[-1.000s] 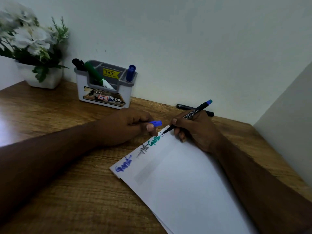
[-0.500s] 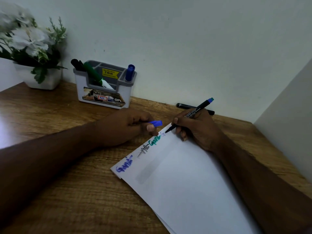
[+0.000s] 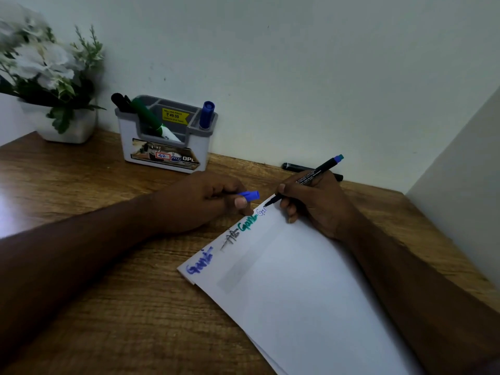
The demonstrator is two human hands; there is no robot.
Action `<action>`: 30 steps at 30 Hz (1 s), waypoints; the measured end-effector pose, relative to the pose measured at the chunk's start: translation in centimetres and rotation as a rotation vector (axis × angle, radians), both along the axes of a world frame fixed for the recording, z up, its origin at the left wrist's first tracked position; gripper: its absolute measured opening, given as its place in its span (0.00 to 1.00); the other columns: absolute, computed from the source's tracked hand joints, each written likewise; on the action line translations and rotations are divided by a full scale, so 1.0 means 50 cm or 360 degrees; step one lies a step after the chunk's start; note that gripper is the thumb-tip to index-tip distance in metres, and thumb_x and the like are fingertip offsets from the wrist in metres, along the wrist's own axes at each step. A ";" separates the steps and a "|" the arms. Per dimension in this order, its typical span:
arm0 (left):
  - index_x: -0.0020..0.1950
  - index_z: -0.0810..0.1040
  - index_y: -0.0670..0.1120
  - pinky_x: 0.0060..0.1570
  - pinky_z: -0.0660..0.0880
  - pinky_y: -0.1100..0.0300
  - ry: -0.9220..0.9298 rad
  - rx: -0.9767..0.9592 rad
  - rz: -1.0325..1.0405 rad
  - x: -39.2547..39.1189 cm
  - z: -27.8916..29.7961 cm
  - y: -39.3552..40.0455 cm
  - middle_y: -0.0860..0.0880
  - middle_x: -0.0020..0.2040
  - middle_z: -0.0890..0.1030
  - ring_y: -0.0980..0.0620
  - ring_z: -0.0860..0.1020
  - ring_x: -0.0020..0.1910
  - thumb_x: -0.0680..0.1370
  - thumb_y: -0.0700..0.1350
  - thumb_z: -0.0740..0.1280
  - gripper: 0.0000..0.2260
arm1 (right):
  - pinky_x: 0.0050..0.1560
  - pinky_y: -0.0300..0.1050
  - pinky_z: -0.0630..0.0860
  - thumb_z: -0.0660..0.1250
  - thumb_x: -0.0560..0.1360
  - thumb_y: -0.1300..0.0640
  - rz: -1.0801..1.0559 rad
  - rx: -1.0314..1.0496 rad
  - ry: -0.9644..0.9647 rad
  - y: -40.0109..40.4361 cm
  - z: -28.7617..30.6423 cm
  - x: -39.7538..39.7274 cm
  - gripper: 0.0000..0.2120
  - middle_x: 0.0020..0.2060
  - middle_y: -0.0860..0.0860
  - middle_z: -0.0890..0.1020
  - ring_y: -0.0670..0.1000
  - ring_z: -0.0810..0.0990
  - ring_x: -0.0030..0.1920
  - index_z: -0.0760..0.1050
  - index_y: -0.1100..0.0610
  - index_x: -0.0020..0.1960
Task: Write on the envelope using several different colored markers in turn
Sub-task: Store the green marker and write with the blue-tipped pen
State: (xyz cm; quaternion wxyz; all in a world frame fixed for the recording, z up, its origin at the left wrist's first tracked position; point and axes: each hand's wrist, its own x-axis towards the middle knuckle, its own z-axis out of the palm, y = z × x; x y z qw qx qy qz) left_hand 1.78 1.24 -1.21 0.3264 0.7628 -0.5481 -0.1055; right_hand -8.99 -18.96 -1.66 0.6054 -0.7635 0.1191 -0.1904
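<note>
Fresh thin blue letters added since earlier frame, right of green word on white paper envelope point(image 3: 297, 288) lying on desk: fourth colour underway. Right hand point(image 3: 316, 204) pinches black fine-tip pen point(image 3: 305, 180), tip on envelope's top edge. Left hand point(image 3: 205, 201) curled round blue cap point(image 3: 250, 195), beside that edge.

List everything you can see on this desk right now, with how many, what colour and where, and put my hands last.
envelope: one, white, front right of the desk, words in blue, grey and green along its top edge
fine pen: one, black with blue end, tip on the envelope's far corner
pen cap: one, blue
organiser: one, white and grey, by the wall
markers in the organiser: green, black, blue
black marker: one, lying by the wall
flower pot: one, white, far left
desk: wood
left hand: holds the pen cap
right hand: grips the fine pen
</note>
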 end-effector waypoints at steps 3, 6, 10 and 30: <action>0.53 0.80 0.55 0.35 0.65 0.66 0.0013 0.0004 -0.0003 0.002 -0.001 0.000 0.57 0.40 0.79 0.66 0.74 0.38 0.77 0.55 0.59 0.12 | 0.21 0.40 0.74 0.66 0.74 0.69 -0.0037 0.0004 0.0012 0.000 0.002 -0.003 0.07 0.22 0.55 0.78 0.50 0.73 0.19 0.77 0.67 0.37; 0.52 0.80 0.54 0.35 0.67 0.64 -0.0003 0.0008 -0.0004 0.002 -0.001 0.001 0.54 0.41 0.79 0.62 0.74 0.38 0.77 0.55 0.59 0.12 | 0.20 0.40 0.73 0.65 0.74 0.69 -0.0069 0.0020 0.0004 -0.001 0.002 -0.003 0.08 0.21 0.55 0.78 0.50 0.73 0.18 0.77 0.67 0.36; 0.50 0.79 0.56 0.35 0.68 0.64 0.0017 0.0006 -0.0010 0.001 0.000 0.001 0.52 0.41 0.80 0.60 0.75 0.39 0.74 0.60 0.57 0.15 | 0.20 0.39 0.73 0.66 0.74 0.68 -0.0091 -0.0008 -0.0001 0.000 0.002 0.000 0.08 0.22 0.54 0.78 0.49 0.73 0.19 0.78 0.67 0.37; 0.49 0.78 0.57 0.34 0.66 0.67 0.0004 -0.0010 -0.0029 0.002 -0.002 -0.001 0.57 0.40 0.79 0.65 0.75 0.40 0.76 0.57 0.59 0.09 | 0.20 0.40 0.73 0.65 0.74 0.69 -0.0240 -0.0033 -0.0090 0.003 -0.001 -0.002 0.08 0.22 0.54 0.78 0.49 0.72 0.20 0.77 0.69 0.37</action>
